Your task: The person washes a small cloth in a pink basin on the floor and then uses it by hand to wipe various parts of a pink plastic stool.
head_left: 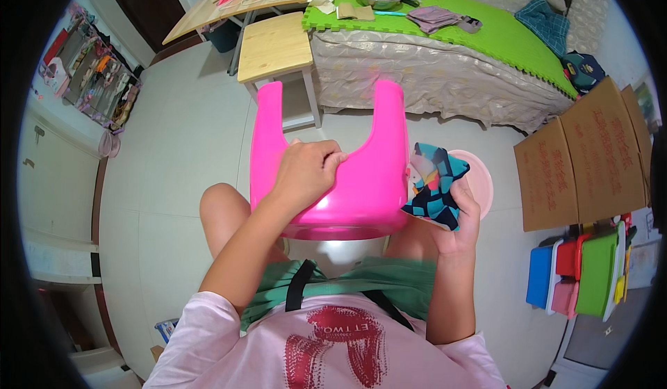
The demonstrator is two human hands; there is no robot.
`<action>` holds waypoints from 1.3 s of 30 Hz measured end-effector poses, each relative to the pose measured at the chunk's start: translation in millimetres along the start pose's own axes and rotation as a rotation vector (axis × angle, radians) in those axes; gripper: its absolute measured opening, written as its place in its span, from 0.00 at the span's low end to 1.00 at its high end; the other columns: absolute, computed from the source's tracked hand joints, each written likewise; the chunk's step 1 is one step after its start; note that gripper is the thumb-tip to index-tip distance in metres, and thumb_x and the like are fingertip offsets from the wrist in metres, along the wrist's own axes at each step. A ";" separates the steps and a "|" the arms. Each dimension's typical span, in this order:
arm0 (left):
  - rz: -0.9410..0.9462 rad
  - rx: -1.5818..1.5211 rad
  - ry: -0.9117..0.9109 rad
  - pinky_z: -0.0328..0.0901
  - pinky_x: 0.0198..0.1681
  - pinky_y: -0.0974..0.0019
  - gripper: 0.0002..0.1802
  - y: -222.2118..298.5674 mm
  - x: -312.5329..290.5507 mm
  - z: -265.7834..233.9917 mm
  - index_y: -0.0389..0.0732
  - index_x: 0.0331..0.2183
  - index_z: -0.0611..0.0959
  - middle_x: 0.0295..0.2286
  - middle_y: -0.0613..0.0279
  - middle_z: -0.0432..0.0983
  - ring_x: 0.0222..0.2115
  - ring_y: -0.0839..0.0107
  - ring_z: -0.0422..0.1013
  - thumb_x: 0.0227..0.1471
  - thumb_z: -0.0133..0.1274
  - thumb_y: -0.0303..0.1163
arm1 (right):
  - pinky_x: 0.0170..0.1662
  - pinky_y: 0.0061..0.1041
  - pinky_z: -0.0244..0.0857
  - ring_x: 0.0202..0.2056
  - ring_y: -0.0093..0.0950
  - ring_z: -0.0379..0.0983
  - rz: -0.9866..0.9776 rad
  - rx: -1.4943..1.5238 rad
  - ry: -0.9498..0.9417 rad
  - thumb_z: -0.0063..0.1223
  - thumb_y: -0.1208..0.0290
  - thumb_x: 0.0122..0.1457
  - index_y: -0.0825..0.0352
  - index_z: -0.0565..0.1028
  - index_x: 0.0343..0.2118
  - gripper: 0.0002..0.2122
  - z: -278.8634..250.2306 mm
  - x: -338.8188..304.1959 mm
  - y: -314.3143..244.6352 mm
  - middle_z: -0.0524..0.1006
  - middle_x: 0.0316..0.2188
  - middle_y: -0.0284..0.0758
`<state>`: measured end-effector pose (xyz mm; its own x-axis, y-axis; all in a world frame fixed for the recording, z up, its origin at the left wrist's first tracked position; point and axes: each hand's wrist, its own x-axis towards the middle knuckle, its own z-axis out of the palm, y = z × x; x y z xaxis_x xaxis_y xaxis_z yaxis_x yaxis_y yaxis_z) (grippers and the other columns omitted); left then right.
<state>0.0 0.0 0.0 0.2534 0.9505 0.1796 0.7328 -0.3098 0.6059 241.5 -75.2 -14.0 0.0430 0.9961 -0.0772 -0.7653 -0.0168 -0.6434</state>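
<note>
A bright pink plastic stool (333,201) lies tipped over my lap, its two visible legs pointing away from me. The fingers of my left hand (306,170) are wrapped over the edge of the arch between those legs. Bunched in my right hand (462,225) is a patterned cloth (439,186) in teal, navy and other colours. The cloth is up against the stool's right side. My thumb lies over the cloth, while the other fingers are mostly hidden behind it.
Beyond the stool stand a light wood-topped stool (276,45) and a bed with a green foam mat (486,38). A pink basin (479,180) is on the floor to the right, near cardboard boxes (577,159) and coloured bins (580,271). A shoe rack (90,76) stands far left.
</note>
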 end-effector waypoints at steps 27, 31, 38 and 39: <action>-0.914 -0.686 -0.867 0.69 0.31 0.64 0.09 -255.6 82.2 254.0 0.31 0.31 0.83 0.26 0.59 0.78 0.25 0.71 0.73 0.53 0.50 0.25 | 0.50 0.33 0.66 0.46 0.32 0.73 0.204 -0.037 0.672 0.51 0.68 0.57 0.69 0.74 0.48 0.16 -63.0 112.5 -1.8 0.77 0.44 0.38; -0.988 -0.652 -0.845 0.70 0.31 0.62 0.09 -263.5 81.3 262.3 0.32 0.32 0.82 0.27 0.57 0.78 0.25 0.68 0.73 0.53 0.49 0.26 | 0.52 0.35 0.64 0.46 0.35 0.72 0.167 0.145 0.574 0.50 0.67 0.58 0.71 0.73 0.48 0.17 -88.1 109.7 -26.5 0.77 0.44 0.39; -1.085 -0.653 -0.933 0.69 0.32 0.65 0.13 -270.4 90.6 263.8 0.33 0.32 0.82 0.27 0.57 0.78 0.25 0.68 0.73 0.54 0.50 0.33 | 0.52 0.35 0.64 0.45 0.33 0.72 0.046 0.254 0.524 0.52 0.71 0.58 0.73 0.72 0.46 0.15 -146.9 75.3 -66.2 0.77 0.43 0.39; -1.015 -0.629 -0.908 0.69 0.33 0.63 0.12 -287.9 90.3 267.3 0.33 0.31 0.83 0.27 0.57 0.79 0.26 0.68 0.74 0.52 0.51 0.31 | 0.52 0.35 0.64 0.45 0.33 0.72 0.028 0.274 0.528 0.52 0.71 0.58 0.73 0.72 0.46 0.15 -159.4 70.8 -68.0 0.77 0.43 0.39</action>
<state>-19.3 169.1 -365.3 0.2854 0.3395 -0.8963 0.5080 0.7394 0.4418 399.0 -17.4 -97.1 0.2802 0.8165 -0.5048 -0.9057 0.0506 -0.4209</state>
